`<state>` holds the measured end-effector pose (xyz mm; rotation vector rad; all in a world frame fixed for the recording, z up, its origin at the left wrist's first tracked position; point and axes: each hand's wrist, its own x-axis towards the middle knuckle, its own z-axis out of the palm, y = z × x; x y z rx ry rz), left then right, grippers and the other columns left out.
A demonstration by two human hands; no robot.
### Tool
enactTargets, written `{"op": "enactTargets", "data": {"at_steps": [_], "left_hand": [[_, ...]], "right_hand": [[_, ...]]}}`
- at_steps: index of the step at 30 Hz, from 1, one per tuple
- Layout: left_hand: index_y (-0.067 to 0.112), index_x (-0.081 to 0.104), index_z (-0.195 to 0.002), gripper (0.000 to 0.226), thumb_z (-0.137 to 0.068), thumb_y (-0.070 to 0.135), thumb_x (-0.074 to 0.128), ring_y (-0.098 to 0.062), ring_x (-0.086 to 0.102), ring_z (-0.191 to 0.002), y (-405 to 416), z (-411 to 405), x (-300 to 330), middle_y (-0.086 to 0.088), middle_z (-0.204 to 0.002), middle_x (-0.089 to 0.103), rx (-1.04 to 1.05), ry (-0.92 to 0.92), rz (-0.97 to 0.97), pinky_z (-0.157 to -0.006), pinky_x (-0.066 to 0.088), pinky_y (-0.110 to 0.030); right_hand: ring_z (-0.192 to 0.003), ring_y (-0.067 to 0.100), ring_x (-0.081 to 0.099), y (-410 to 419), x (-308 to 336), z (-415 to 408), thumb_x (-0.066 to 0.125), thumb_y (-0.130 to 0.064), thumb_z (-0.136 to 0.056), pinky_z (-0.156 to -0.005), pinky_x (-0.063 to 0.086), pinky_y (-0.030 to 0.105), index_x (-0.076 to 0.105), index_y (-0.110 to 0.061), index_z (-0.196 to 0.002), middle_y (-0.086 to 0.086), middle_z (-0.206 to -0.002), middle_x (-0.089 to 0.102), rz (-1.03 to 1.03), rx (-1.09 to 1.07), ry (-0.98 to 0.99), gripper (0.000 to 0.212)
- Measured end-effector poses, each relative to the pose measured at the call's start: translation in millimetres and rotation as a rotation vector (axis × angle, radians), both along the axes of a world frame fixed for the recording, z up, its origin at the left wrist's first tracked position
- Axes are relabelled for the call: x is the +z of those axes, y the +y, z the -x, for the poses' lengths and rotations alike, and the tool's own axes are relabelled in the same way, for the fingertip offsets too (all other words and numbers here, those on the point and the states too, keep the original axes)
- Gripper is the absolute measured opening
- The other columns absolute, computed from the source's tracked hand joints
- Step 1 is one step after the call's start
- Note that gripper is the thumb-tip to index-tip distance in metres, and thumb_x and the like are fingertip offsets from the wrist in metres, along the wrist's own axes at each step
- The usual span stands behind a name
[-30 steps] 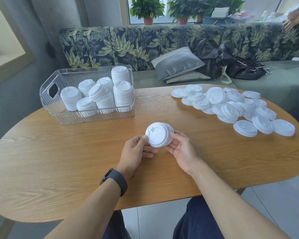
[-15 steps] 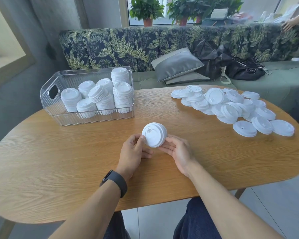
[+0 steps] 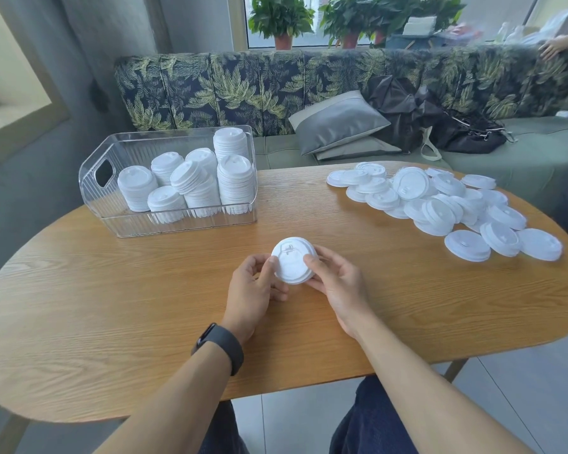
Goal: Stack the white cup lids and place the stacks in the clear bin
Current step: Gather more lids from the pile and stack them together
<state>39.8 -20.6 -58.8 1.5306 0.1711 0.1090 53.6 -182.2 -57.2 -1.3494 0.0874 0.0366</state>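
A short stack of white cup lids [image 3: 292, 261] is held just above the middle of the wooden table [image 3: 112, 306], top face turned toward me. My left hand [image 3: 253, 286] grips its left edge with thumb and fingers. My right hand [image 3: 336, 283] grips its right edge, thumb on the lid's face. The clear bin [image 3: 112, 221] stands at the table's back left and holds several stacks of lids [image 3: 235, 181]. A spread of several loose lids [image 3: 440, 204] lies at the back right.
A leaf-patterned sofa [image 3: 243, 90] runs behind the table, with a grey cushion [image 3: 338, 126] and a black bag [image 3: 440, 126] on it. Another person's hand [image 3: 553, 47] rests on the sofa back at far right.
The stack has been turned so its top faces me more squarely, and my right thumb has come onto its face. Both hands shifted slightly left.
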Motion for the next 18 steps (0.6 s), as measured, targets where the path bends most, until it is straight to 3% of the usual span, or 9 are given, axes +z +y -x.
{"op": "enactTargets", "data": {"at_steps": [6,9,12,18], "left_hand": [[0.012,0.062,-0.117,0.025,-0.105,0.033,0.060,-0.014,0.061,-0.053,-1.1,1.0,1.8,-0.012,-0.091,0.068,0.032,-0.023,-0.031,-0.049,0.053,-0.028],[0.014,0.067,-0.113,0.027,-0.103,0.038,0.061,-0.013,0.057,-0.051,-1.0,2.5,0.3,-0.009,-0.081,0.065,0.024,-0.037,-0.072,-0.047,0.049,-0.027],[0.018,0.070,-0.111,0.025,-0.101,0.040,0.065,-0.014,0.056,-0.053,0.0,2.8,-0.1,-0.006,-0.086,0.068,0.005,-0.054,-0.077,-0.048,0.046,-0.030],[0.025,0.073,-0.106,0.021,-0.100,0.044,0.065,-0.004,0.053,-0.055,1.3,2.3,-0.9,-0.001,-0.088,0.073,0.002,-0.068,-0.112,-0.052,0.043,-0.023]], "right_hand": [[-0.104,0.022,0.075,-1.4,-1.5,-0.5,0.078,-0.010,-0.089,-0.100,0.058,0.049,0.076,-0.013,-0.113,0.005,-0.104,0.080,0.028,0.003,0.009,0.024],[-0.104,0.022,0.075,-0.9,-0.4,0.0,0.079,-0.012,-0.089,-0.099,0.058,0.050,0.073,-0.015,-0.117,0.004,-0.105,0.080,0.026,-0.001,0.009,0.029],[-0.107,0.017,0.074,0.5,-0.1,1.2,0.079,-0.026,-0.090,-0.098,0.059,0.046,0.072,-0.019,-0.125,-0.001,-0.108,0.080,0.022,-0.008,0.002,0.036],[-0.111,0.022,0.073,-0.1,-3.7,0.9,0.077,-0.029,-0.092,-0.102,0.056,0.052,0.078,-0.016,-0.118,0.001,-0.110,0.080,0.074,0.039,-0.012,0.029]]}}
